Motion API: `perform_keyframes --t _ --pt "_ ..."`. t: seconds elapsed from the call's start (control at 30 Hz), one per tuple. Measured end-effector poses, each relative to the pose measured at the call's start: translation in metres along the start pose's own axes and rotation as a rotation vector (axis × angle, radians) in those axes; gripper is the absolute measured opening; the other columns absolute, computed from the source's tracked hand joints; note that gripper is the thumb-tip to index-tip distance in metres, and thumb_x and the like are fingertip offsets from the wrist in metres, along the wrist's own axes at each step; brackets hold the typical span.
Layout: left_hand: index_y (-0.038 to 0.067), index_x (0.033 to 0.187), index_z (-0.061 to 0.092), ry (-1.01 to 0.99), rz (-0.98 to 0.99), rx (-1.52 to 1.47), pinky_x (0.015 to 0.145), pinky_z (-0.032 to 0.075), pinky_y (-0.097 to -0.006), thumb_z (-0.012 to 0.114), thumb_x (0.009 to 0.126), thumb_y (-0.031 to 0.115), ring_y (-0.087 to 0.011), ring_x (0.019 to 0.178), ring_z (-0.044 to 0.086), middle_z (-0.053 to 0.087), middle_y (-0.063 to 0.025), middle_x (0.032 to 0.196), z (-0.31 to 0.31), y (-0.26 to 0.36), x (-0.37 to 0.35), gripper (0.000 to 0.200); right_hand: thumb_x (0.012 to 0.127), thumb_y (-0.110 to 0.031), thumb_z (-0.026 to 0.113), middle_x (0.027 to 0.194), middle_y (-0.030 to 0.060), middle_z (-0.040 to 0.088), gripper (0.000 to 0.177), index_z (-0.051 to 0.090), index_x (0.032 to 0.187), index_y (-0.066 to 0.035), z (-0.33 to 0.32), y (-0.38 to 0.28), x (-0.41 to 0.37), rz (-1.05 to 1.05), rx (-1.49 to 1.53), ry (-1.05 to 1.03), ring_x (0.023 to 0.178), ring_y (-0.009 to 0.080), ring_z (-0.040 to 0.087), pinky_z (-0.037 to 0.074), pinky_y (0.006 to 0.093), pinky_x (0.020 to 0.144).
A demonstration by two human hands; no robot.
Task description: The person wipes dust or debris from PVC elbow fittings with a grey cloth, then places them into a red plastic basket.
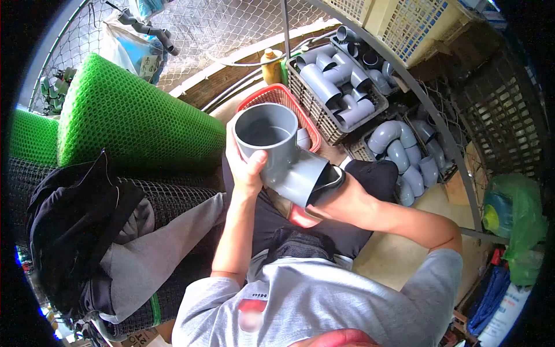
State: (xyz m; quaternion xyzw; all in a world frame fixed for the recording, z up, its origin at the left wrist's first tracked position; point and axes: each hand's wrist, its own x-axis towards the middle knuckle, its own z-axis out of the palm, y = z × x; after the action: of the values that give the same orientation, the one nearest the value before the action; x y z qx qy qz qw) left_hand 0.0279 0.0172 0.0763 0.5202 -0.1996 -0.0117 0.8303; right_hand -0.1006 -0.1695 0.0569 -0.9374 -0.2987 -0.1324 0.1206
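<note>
A large grey plastic pipe tee (pixel 277 153) is held tilted over my lap, its wide round mouth facing up toward me. My left hand (pixel 247 159) is closed around its left side, thumb pressed on the outer wall below the rim. My right hand (pixel 344 199) is at the lower right opening, with its fingers mostly hidden behind the pipe end. A black item (pixel 330 184) sits between that hand and the opening; I cannot tell what it is.
Beyond the tee stands a red basket (pixel 309 121). Crates of grey pipe fittings (pixel 321 84) and curved elbows (pixel 399 144) fill the right. Green mesh rolls (pixel 139 115) stand left, near a dark jacket (pixel 69 214). A yellow bottle (pixel 270 68) is by the netting.
</note>
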Motion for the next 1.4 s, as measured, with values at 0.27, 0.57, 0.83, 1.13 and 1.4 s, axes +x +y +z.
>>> perform_keyframes --t 0.27,0.57,0.83,1.13,1.4 --pt "-0.003 0.141 0.046 -0.012 0.094 0.144 0.109 0.045 -0.0406 0.091 0.070 0.054 -0.0249 0.124 0.059 0.058 -0.0159 0.134 -0.015 -0.014 -0.022 0.102 0.083 -0.063 0.076 0.122 0.0125 0.066 0.099 0.044 0.149 0.002 0.022 -0.043 0.011 0.460 1.979 0.218 0.101 0.0256 0.067 0.055 0.0394 0.084" --pt "-0.005 0.141 0.046 -0.057 0.059 0.060 0.110 0.044 -0.0426 0.081 0.072 0.069 -0.0268 0.126 0.057 0.056 -0.0167 0.136 -0.021 -0.034 -0.042 0.107 0.087 -0.063 0.074 0.084 0.0035 0.064 0.070 0.061 0.118 -0.002 0.084 -0.050 -0.014 0.583 1.712 0.228 0.058 0.0196 0.057 0.049 0.0344 0.054" --pt "-0.002 0.140 0.048 0.004 -0.052 0.041 0.107 0.048 -0.0407 0.084 0.075 0.056 -0.0249 0.120 0.062 0.061 -0.0148 0.130 -0.025 -0.038 -0.028 0.095 0.079 -0.039 0.079 0.082 0.0205 0.069 0.045 0.072 0.093 0.003 0.046 -0.032 -0.015 0.208 0.291 -0.093 0.082 0.0394 0.070 0.056 0.0495 0.080" --pt "0.007 0.137 0.051 0.266 -0.288 -0.028 0.099 0.052 -0.0399 0.074 0.088 0.044 -0.0231 0.114 0.062 0.062 -0.0108 0.126 0.008 -0.063 -0.007 0.066 0.092 -0.015 0.078 0.117 0.0177 0.074 0.031 0.071 0.116 0.003 -0.018 -0.013 0.025 0.733 1.028 0.254 0.107 0.0225 0.072 0.055 0.0352 0.092" --pt "-0.001 0.152 0.036 -0.214 0.145 0.088 0.114 0.043 -0.0438 0.095 0.066 0.043 -0.0306 0.130 0.057 0.058 -0.0197 0.140 0.022 -0.057 0.001 0.114 0.097 -0.007 0.066 0.131 0.0099 0.067 0.038 0.060 0.134 -0.001 0.014 -0.013 -0.009 0.901 2.020 0.881 0.119 0.0223 0.065 0.049 0.0402 0.107"
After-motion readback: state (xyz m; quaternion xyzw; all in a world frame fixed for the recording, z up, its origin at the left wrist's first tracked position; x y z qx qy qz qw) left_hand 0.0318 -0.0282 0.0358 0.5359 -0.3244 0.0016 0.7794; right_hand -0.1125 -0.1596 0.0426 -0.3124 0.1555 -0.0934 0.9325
